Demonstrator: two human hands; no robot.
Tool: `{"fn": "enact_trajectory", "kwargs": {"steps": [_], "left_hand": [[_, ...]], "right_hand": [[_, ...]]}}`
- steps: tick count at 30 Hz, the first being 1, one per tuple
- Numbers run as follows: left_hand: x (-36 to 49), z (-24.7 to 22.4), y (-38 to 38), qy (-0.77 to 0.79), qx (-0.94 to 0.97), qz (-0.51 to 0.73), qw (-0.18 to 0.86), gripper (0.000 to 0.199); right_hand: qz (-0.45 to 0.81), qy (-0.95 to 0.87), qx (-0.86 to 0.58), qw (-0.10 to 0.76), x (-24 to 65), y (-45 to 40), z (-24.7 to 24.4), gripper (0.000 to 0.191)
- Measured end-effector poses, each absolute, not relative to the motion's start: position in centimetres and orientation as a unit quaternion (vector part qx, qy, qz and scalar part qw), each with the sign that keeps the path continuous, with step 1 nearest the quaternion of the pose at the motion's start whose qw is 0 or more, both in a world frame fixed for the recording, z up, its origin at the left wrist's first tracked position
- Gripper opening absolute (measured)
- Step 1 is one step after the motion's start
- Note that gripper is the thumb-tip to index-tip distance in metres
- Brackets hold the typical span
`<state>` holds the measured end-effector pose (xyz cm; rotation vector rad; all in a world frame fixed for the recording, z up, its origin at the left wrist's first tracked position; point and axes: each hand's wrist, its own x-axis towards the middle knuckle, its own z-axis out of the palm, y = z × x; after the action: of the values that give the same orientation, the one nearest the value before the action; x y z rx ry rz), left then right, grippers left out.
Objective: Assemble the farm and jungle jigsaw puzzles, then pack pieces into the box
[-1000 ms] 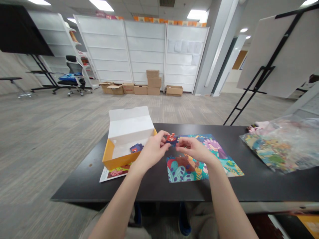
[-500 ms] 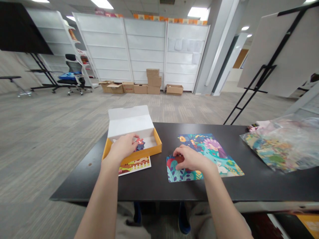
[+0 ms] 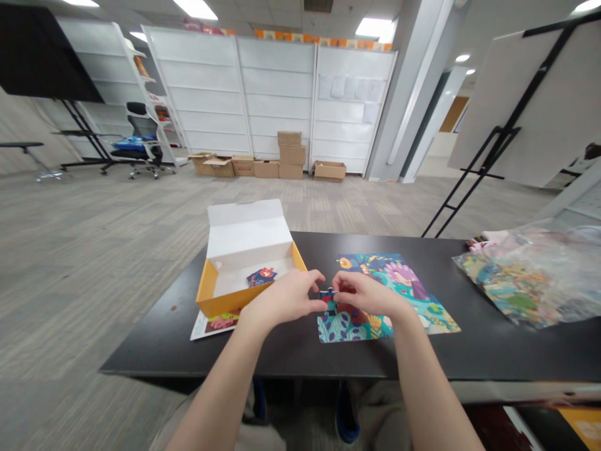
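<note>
A colourful jigsaw puzzle (image 3: 404,288), partly put together, lies flat on the black table. At its left edge my right hand (image 3: 369,294) pinches a small puzzle piece (image 3: 330,300) between thumb and fingertips; the piece looks slightly raised. My left hand (image 3: 286,300) is just left of that piece, thumb and forefinger apart, with nothing seen between them. Behind my left hand stands a yellow box (image 3: 209,304) with its white lid (image 3: 248,225) folded back. Several loose dark blue and red puzzle pieces (image 3: 260,276) lie in it. Part of the puzzle is hidden under my right hand.
A picture card (image 3: 200,329) sticks out from under the box's front. On the table's right side lies a clear plastic bag (image 3: 526,294) of puzzle pieces. Beyond the table are an easel board (image 3: 530,94), cardboard boxes (image 3: 291,153) and white shelving (image 3: 277,94).
My left hand has left the inside of the box and moved right, to the puzzle's left edge. My right hand now pinches a piece there. Fewer pieces are covered in the box.
</note>
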<state>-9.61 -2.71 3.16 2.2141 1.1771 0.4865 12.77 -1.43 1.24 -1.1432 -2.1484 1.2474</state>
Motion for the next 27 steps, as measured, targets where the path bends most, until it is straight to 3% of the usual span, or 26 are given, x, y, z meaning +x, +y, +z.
{"fn": "enact_trajectory", "kwargs": {"steps": [4, 8, 11, 14, 18, 21, 25, 27], "left_hand": [[-9.8, 2.7, -2.1, 0.428, 0.826, 0.182, 0.32, 0.026], [-12.3, 4.6, -1.9, 0.464, 0.775, 0.27, 0.333, 0.031], [-15.3, 5.2, -1.1, 0.565, 0.716, 0.333, 0.239, 0.035], [-17.7, 4.2, 0.1, 0.678, 0.671, 0.278, 0.117, 0.035], [-18.6, 2.4, 0.8, 0.716, 0.679, 0.14, 0.085, 0.037], [-18.2, 2.4, 0.4, 0.728, 0.675, 0.107, 0.054, 0.038], [-16.8, 4.1, -0.6, 0.693, 0.698, 0.181, 0.005, 0.037], [-15.5, 5.0, -1.2, 0.636, 0.728, 0.253, 0.047, 0.033]], "right_hand": [[0.487, -0.744, -0.396, 0.229, 13.1, -1.4, 1.5, 0.018], [0.366, -0.777, -0.486, 0.162, 13.7, -1.1, 1.2, 0.032], [0.277, -0.797, -0.53, 0.083, 14.1, -0.9, 0.6, 0.042], [0.261, -0.801, -0.536, 0.061, 14.1, -0.8, 0.0, 0.045], [0.285, -0.798, -0.526, 0.072, 14.3, -0.8, -0.1, 0.046], [0.348, -0.778, -0.512, 0.101, 14.5, -0.8, 0.1, 0.042], [0.485, -0.733, -0.453, 0.151, 14.8, -0.9, 0.3, 0.025], [0.504, -0.731, -0.425, 0.176, 14.8, -0.9, 0.4, 0.02]]}}
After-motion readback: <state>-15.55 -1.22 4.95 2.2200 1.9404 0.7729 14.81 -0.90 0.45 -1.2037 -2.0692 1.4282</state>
